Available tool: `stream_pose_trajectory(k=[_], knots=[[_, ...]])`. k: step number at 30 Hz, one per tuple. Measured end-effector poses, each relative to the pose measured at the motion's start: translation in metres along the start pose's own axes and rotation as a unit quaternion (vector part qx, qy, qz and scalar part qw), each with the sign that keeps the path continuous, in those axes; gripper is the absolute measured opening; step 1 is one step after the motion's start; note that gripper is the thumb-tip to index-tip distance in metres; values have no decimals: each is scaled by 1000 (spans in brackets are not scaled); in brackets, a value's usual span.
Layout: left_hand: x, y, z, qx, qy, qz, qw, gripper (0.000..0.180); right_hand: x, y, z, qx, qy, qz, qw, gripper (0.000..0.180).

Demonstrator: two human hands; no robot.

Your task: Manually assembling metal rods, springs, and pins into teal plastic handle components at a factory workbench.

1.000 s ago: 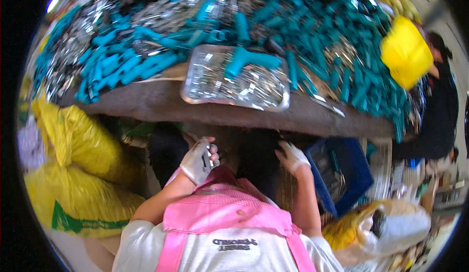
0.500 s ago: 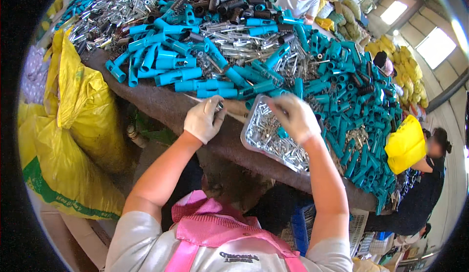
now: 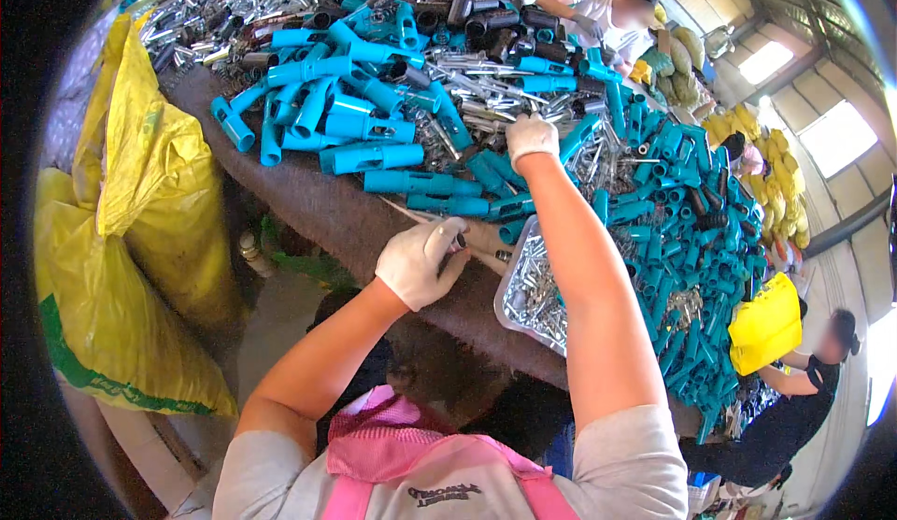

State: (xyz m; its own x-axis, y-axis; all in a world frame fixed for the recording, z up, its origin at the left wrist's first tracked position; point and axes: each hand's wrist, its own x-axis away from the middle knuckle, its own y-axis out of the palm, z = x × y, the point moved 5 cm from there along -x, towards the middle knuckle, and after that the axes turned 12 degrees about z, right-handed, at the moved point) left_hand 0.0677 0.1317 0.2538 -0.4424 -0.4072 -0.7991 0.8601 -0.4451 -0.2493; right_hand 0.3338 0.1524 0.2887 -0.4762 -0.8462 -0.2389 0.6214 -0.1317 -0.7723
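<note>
My left hand (image 3: 420, 263), in a white glove, is closed around a small dark metal part (image 3: 460, 240) just off the table's near edge; most of the part is hidden by the fingers. My right hand (image 3: 533, 137), gloved too, reaches out over the heap with its fingers curled down at the loose silvery metal rods (image 3: 481, 101); what is between its fingertips is hidden. Under my right forearm stands a clear plastic tub (image 3: 505, 310) of small shiny metal pieces (image 3: 534, 286). Teal slotted plastic tubes (image 3: 397, 157) lie around the rods.
More teal tubes (image 3: 691, 202) heap up on the right, black tubes (image 3: 491, 20) at the back. Yellow sacks (image 3: 140, 268) stand at the left. One co-worker (image 3: 607, 15) is across the table; another (image 3: 794, 389) at the right holds a yellow container (image 3: 764, 324).
My right hand has left the tub and moved forward to the metal rods. My left hand still holds its part, slightly farther right and lower in view. The view itself has shifted a little.
</note>
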Motion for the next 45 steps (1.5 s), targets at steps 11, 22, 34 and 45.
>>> stream_pose_trajectory(k=[11,22,34,45], knots=[[2,-13,-10,36,-44,112,992,22,194,-141,75,-600,256,404,641,15],[84,13,74,635,-613,195,427,20,395,-121,-38,-761,426,295,390,11],[117,16,109,502,-679,34,535,19,408,-102,-86,-852,325,-215,350,42],[101,-10,111,483,-687,-74,538,36,324,-113,45,-435,173,209,858,13]])
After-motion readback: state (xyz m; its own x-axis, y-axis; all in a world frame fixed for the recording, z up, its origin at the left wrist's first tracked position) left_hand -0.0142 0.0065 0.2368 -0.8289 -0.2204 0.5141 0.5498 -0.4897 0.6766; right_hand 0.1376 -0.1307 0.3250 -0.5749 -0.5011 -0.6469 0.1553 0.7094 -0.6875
